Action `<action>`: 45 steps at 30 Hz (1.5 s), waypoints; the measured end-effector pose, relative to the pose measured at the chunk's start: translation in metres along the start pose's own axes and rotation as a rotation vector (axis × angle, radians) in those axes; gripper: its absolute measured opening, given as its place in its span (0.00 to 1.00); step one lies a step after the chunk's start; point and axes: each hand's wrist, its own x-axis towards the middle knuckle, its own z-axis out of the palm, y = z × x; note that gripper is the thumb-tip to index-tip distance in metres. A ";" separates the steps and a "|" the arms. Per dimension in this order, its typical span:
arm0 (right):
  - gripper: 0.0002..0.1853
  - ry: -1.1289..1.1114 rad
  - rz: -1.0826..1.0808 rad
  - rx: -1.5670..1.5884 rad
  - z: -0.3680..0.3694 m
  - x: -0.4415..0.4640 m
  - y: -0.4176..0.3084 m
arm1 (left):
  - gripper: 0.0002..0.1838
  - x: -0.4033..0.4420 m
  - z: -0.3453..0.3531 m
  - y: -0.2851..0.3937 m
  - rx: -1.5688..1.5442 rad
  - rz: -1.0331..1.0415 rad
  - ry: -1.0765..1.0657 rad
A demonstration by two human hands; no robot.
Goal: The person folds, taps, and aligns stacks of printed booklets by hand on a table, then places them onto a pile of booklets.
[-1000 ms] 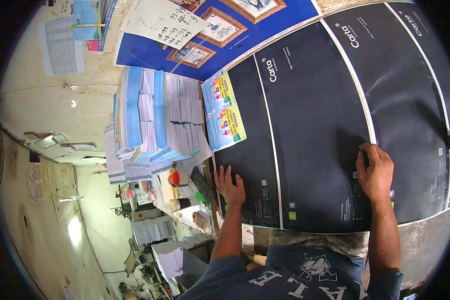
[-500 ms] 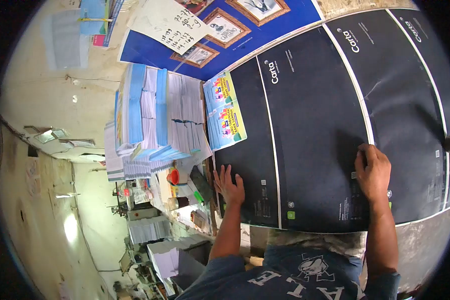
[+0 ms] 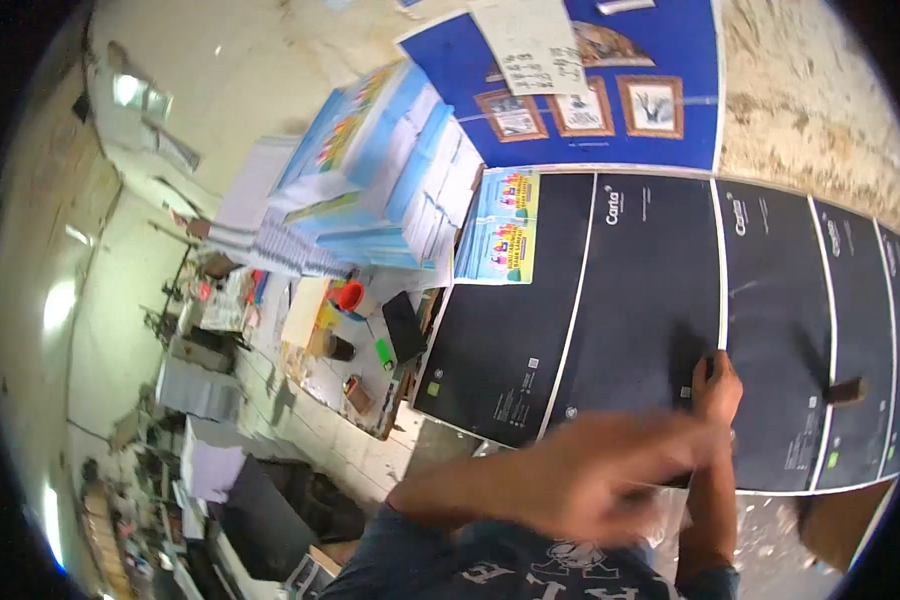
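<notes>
A table is covered with black "Carta" printed sheets [image 3: 650,290] divided by white lines. My right hand [image 3: 717,388] rests on the black covering beside a white line, fingers curled in; whatever they may hold is hidden. My left hand [image 3: 610,475] is raised in front of my body and reaches across to the right, close to my right forearm. Motion smears its fingers. Two blue-and-yellow printed covers [image 3: 510,228] lie side by side at the covering's far left corner. A small brown block-like object [image 3: 848,392] is on the black covering to the right.
Tall stacks of printed paper [image 3: 390,170] stand left of the covering. A side table [image 3: 315,385] holds an orange-red cup [image 3: 350,295], a dark jar [image 3: 340,347] and a green item [image 3: 384,352]. Behind, a blue poster [image 3: 610,140] hangs on the wall with a handwritten sheet [image 3: 530,45].
My left hand has lifted off the left part of the black covering and swung right, across my body. The right hand stays on the covering, fingers curled. The camera view has turned.
</notes>
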 end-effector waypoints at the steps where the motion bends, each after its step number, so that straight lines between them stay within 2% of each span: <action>1: 0.06 -0.008 0.011 -0.009 0.001 0.001 0.002 | 0.21 0.004 0.013 0.027 -0.021 0.127 -0.118; 3: 0.06 -0.028 0.003 -0.019 0.000 -0.002 0.001 | 0.17 0.000 0.053 0.055 0.269 0.659 0.033; 6: 0.08 -0.033 0.046 -0.031 0.002 -0.002 0.002 | 0.18 -0.016 0.068 0.063 0.425 0.986 0.183; 9: 0.09 -0.035 0.026 -0.028 -0.006 -0.002 -0.005 | 0.21 -0.057 0.033 0.084 0.640 0.923 0.143; 10: 0.09 -0.046 0.003 -0.019 -0.004 -0.001 -0.007 | 0.17 -0.082 0.013 0.089 0.716 0.799 -0.009; 11: 0.09 -0.052 0.004 -0.023 -0.005 0.000 -0.003 | 0.18 -0.096 0.003 0.086 0.772 0.672 -0.165; 12: 0.09 -0.058 0.010 -0.024 -0.004 -0.001 -0.001 | 0.18 -0.101 0.000 0.077 0.768 0.721 -0.033; 13: 0.09 -0.064 0.002 -0.023 -0.005 -0.001 0.000 | 0.18 -0.110 -0.004 0.060 0.778 0.600 0.079; 14: 0.09 -0.047 0.000 -0.005 -0.006 -0.002 0.000 | 0.20 -0.120 -0.009 0.043 0.780 0.474 0.183; 15: 0.08 -0.033 -0.008 0.017 -0.005 -0.002 -0.002 | 0.22 -0.135 -0.016 0.018 0.791 0.171 0.271; 17: 0.08 -0.071 0.018 0.002 -0.004 -0.002 -0.002 | 0.21 -0.145 -0.036 -0.036 0.775 -0.182 0.379; 19: 0.08 -0.092 0.055 -0.028 -0.006 0.000 0.001 | 0.26 -0.183 -0.048 -0.096 0.845 -0.373 0.440; 20: 0.08 -0.067 0.022 -0.029 -0.003 0.001 0.002 | 0.26 -0.197 -0.052 -0.119 0.837 -0.367 0.444; 22: 0.08 -0.050 -0.017 -0.030 -0.004 -0.001 -0.002 | 0.30 -0.222 -0.056 -0.154 0.840 -0.609 0.549; 26: 0.07 -0.044 -0.045 -0.016 -0.005 -0.001 -0.003 | 0.35 -0.240 -0.057 -0.212 1.017 -0.686 0.515; 28: 0.07 -0.034 -0.086 -0.015 -0.004 -0.001 0.002 | 0.40 -0.232 -0.058 -0.233 1.118 -0.869 0.494; 31: 0.09 -0.040 -0.075 0.056 -0.006 -0.001 -0.003 | 0.43 -0.230 -0.057 -0.248 1.142 -0.888 0.521; 33: 0.08 -0.098 0.010 0.013 -0.008 -0.002 -0.005 | 0.43 -0.232 -0.061 -0.249 1.123 -0.883 0.526; 36: 0.13 -0.096 0.016 -0.004 0.003 -0.002 0.012 | 0.44 -0.241 -0.058 -0.261 1.120 -0.862 0.505; 38: 0.13 -0.090 -0.004 -0.005 0.007 -0.001 0.019 | 0.44 -0.242 -0.064 -0.266 1.145 -0.845 0.510; 40: 0.13 -0.127 0.016 -0.078 0.004 0.000 0.014 | 0.45 -0.241 -0.063 -0.258 1.045 -0.860 0.437; 41: 0.13 -0.170 0.035 -0.143 0.002 0.002 0.008 | 0.45 -0.239 -0.065 -0.257 1.035 -0.865 0.472; 43: 0.15 -0.230 0.147 -0.148 0.010 0.005 0.021 | 0.46 -0.239 -0.066 -0.255 1.032 -0.889 0.355; 44: 0.18 -0.107 -0.023 0.015 0.016 0.001 0.028 | 0.46 -0.238 -0.071 -0.251 1.023 -0.902 0.394; 45: 0.20 -0.263 0.294 -0.046 0.007 0.000 0.011 | 0.46 -0.237 -0.073 -0.246 0.957 -0.882 0.349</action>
